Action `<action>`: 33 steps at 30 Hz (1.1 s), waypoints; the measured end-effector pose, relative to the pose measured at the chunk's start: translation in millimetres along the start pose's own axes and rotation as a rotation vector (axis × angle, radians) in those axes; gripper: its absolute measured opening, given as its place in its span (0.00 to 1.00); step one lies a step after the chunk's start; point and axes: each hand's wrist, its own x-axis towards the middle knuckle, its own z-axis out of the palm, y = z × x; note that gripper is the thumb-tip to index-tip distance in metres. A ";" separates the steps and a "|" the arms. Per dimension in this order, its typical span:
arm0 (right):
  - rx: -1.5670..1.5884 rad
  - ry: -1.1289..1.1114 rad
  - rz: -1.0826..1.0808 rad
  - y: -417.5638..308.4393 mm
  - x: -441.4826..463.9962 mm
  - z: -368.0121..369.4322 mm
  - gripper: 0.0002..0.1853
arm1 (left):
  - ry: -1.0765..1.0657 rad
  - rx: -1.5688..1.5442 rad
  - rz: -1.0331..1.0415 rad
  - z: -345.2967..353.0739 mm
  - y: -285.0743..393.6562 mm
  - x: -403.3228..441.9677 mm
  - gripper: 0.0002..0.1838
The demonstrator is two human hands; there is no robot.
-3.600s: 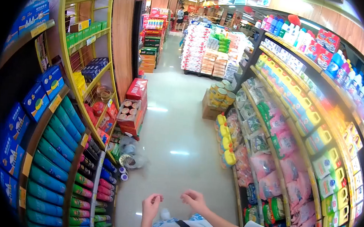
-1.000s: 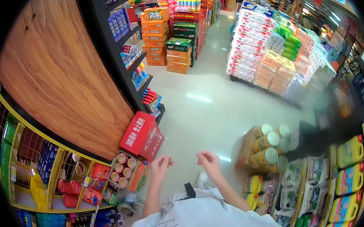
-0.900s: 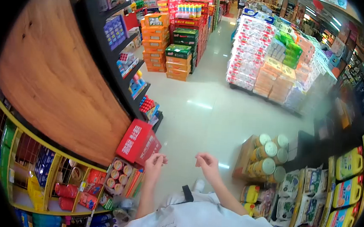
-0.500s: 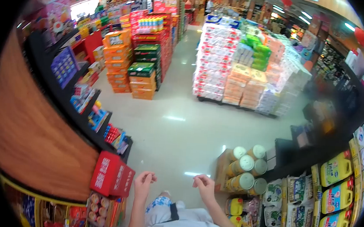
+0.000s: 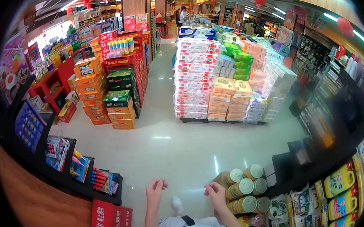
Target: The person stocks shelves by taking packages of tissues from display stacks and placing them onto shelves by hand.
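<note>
Above the floor (image 5: 174,163), near stacked cans (image 5: 245,186), we hold our left hand (image 5: 155,187) and right hand (image 5: 215,191) apart, both empty, fingers curled narrow.

From my remote view I saw a pale, glossy floor (image 5: 158,154) with bright reflections. Stacked orange boxes (image 5: 91,91) stood on it toward the left, just beside another stack (image 5: 121,117), green over orange. A low dark pallet (image 5: 213,121) rested farther right. Nearer me, a brown carton (image 5: 221,179) sat at the right, and a white shoe (image 5: 177,204) was planted mid-floor.
</note>
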 end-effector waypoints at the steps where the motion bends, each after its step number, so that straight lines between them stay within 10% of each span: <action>1: -0.002 -0.018 -0.017 -10.1 17.3 5.9 0.06 | 0.003 -0.007 -0.004 3.0 7.5 15.5 0.09; 33: -0.072 -0.639 0.069 -37.7 412.5 239.1 0.07 | 0.299 0.045 -0.016 -36.6 8.8 372.4 0.10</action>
